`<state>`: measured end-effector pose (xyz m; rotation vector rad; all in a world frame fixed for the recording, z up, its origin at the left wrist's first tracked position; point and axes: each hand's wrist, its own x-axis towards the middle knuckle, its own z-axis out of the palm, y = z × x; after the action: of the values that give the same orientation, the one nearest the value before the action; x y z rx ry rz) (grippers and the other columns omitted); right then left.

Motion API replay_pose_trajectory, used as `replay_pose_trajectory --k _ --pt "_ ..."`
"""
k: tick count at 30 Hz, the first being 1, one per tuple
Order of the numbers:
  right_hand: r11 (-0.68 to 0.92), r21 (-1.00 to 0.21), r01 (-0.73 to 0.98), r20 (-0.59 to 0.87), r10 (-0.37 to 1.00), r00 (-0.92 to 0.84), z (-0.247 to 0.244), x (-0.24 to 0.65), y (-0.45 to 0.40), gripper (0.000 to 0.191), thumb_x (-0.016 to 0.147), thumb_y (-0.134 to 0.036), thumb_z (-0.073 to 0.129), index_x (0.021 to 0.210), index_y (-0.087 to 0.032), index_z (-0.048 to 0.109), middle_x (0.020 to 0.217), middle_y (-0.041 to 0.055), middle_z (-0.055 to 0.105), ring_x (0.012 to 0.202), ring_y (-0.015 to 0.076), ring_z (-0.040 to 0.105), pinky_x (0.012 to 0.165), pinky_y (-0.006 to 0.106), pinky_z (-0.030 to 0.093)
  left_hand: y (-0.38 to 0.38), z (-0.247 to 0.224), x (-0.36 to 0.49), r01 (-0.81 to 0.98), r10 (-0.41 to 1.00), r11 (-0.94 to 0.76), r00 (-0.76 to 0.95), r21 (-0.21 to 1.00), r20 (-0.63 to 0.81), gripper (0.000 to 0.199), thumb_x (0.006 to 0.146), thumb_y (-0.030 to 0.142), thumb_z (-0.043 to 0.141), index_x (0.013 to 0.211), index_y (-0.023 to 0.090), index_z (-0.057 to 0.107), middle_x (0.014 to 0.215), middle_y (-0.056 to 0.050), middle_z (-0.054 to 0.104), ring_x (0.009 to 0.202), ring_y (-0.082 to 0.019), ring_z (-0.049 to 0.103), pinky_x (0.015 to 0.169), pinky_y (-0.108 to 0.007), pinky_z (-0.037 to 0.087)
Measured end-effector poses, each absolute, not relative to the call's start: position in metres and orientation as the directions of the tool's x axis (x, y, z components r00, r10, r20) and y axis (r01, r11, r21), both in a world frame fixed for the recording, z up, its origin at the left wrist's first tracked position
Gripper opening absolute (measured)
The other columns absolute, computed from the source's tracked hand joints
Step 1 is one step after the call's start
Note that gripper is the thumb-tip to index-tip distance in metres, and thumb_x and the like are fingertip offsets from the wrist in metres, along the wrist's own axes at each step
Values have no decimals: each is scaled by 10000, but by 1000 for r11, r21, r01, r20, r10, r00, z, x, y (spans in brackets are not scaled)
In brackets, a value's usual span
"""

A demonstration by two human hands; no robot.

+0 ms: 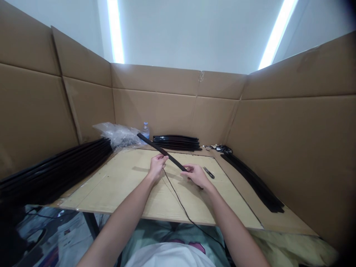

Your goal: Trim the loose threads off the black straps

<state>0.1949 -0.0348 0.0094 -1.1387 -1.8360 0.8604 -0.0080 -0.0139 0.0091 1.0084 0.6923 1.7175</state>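
Note:
A long, flat black strip (175, 162) is held slantwise above the table, its far end up and to the left. My left hand (157, 165) pinches it near the middle between thumb and fingers. Closer to its near end, my right hand (196, 175) grips the same strip, hiding part of it. A thin dark cord (178, 197) runs from beside my left hand down over the table's front edge; where its upper end attaches is hidden. Small black thread snips (208, 172) lie on the tabletop, just right of my right hand.
Cardboard walls (155, 107) enclose the table (111, 185) at the back and sides. Black strips are stacked at left (63, 167), back (176, 142) and right (253, 181). Clear plastic bags (118, 133), a water bottle (145, 129) and a dark tangled bundle (223, 148) sit at the back.

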Motion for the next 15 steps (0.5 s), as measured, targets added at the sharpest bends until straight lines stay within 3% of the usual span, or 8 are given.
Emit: replay_pose_trajectory --k 6,15 --pt "286 -938 194 210 917 -338 19 195 -44 332 655 -444 694 747 -151 569 606 -47 525 443 83 486 399 201 399 -14 9 -9 -498 950 -306 -107 812 293 341 547 303 813 725 100 604 545 61 411 398 -3 246 376 -183 127" --pt "144 -982 122 66 867 -493 23 195 -54 374 667 -430 706 762 -178 446 587 -46 554 399 95 535 376 215 463 -17 10 -9 -540 964 -223 -1 812 264 327 580 283 806 697 105 557 515 91 314 379 1 208 369 -177 97"
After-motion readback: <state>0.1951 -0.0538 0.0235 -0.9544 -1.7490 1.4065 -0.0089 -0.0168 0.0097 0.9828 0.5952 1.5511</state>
